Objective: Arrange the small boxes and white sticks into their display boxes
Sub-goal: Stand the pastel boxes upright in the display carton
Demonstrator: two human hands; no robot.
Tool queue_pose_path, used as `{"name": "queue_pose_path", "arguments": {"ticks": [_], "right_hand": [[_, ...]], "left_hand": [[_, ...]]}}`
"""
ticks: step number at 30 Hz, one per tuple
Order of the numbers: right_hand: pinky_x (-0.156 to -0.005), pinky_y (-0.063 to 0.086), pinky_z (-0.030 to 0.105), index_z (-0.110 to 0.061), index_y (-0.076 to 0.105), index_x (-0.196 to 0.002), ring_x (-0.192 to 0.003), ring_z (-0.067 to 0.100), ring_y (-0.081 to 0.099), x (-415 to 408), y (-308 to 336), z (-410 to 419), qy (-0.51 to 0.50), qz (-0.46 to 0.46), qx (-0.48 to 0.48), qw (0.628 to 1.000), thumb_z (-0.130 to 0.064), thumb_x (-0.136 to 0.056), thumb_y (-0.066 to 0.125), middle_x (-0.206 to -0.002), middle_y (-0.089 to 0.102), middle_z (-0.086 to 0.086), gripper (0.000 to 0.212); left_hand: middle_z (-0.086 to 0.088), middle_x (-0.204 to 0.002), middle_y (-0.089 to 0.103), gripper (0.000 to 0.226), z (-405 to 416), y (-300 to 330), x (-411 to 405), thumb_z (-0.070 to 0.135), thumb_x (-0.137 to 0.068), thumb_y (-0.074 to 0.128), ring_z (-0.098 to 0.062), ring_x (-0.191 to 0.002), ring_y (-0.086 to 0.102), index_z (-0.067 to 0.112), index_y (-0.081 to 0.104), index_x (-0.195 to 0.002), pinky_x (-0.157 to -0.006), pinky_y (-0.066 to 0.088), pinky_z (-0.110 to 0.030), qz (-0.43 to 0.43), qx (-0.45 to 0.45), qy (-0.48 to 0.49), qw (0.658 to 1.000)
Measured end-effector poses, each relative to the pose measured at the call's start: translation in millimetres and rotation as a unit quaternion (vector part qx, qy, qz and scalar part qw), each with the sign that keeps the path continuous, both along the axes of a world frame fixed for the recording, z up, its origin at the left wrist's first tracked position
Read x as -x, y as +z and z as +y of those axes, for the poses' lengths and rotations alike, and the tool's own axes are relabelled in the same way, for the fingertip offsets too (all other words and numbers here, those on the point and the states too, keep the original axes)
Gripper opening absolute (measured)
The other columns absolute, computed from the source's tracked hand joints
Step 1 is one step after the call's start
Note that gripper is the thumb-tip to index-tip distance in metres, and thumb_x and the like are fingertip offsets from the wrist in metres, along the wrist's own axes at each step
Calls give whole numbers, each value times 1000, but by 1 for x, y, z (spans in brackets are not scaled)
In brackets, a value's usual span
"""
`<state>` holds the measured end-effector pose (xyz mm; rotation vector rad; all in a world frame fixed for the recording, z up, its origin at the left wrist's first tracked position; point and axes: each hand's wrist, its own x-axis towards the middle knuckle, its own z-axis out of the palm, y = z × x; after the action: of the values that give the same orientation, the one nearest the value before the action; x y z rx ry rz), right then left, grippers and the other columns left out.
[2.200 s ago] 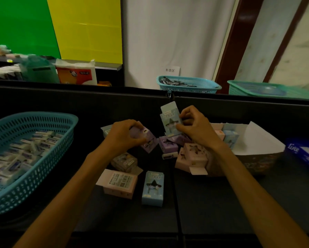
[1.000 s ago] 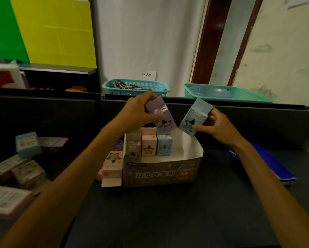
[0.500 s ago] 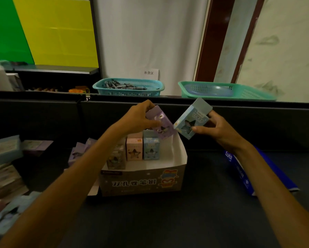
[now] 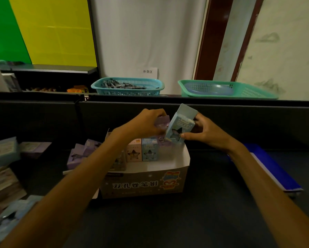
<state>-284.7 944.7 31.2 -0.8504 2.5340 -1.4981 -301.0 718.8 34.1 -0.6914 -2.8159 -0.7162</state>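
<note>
Three small boxes already stood in the display box; the left hand held a purple box, the right hand a blue box above it, and many loose boxes waited on the counter.

Behind the dark bench runs a low black partition. Beyond it stand a teal basket of grey metal pieces and, to its right, a green basket holding a bluish plate. A white paper label hangs on the pale curtain. Green and yellow panels fill the upper left. A blue flat pack lies at the right.
</note>
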Motion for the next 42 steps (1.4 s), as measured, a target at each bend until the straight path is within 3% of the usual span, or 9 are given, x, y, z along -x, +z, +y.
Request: {"name": "queue_pose_path", "arguments": {"ticks": [11, 16, 21, 26, 33, 37, 42], "right_hand": [[-76, 47, 7, -28, 36, -130, -99, -13, 56, -1, 0, 1, -12, 9, -20, 1000, -8, -81, 70, -116, 52, -17, 63], [-77, 47, 8, -28, 36, -130, -102, -7, 57, 1, -2, 0, -10, 11, -15, 1000, -8, -81, 70, -117, 53, -16, 63], [-81, 49, 10, -28, 36, -132, -110, 0, 55, 4, -4, 1, -11, 13, -17, 1000, -13, -80, 71, -121, 52, -14, 65], [-82, 50, 13, -29, 35, -134, -112, 0, 55, 7, -6, 1, -9, 13, -17, 1000, -15, -79, 72, -122, 53, -14, 67], [-81, 50, 14, -30, 37, -131, -108, -2, 58, 7, -5, 0, -1, 8, 0, 1000, -13, -78, 72, -121, 55, -13, 66], [-85, 52, 18, -34, 41, -126, -110, -1, 58, 4, 0, -4, 10, 9, -3, 1000, -32, -74, 71, -120, 56, -15, 60], [-82, 53, 23, -21, 52, -118, -105, 2, 60, 0, 7, -23, -6, 78, -71, 994, -44, -78, 66, -118, 61, -8, 49]], "left_hand": [[-4, -111, 65, 51, 13, -17, 12, 28, -73, 79, -18, -100, 60, 14, 59, -118, -84, 50, -30, -9, 84, -16, 996], [-5, -119, 48, 60, 14, -22, 9, 37, -74, 76, -23, -108, 41, 18, 55, -127, -90, 44, -39, 34, 166, 6, 985], [-4, -118, 52, 55, 16, -27, 5, 33, -74, 77, -21, -106, 50, 18, 56, -123, -89, 47, -37, 4, 170, 0, 985], [-1, -118, 56, 63, 11, -21, 1, 30, -73, 78, -20, -106, 54, 24, 48, -129, -88, 50, -42, -24, 122, 9, 992], [-7, -123, 56, 77, 12, -20, -1, 30, -75, 76, -27, -107, 56, 26, 29, -135, -86, 51, -47, -5, 165, 35, 986], [-3, -131, 52, 74, 0, -11, -6, 33, -75, 76, -23, -117, 51, 26, 34, -136, -91, 49, -42, -12, 165, 44, 985], [0, -128, 53, 69, -40, 6, -18, 39, -74, 76, -18, -114, 53, 31, 40, -133, -92, 48, -39, 14, 178, 75, 981]]}}
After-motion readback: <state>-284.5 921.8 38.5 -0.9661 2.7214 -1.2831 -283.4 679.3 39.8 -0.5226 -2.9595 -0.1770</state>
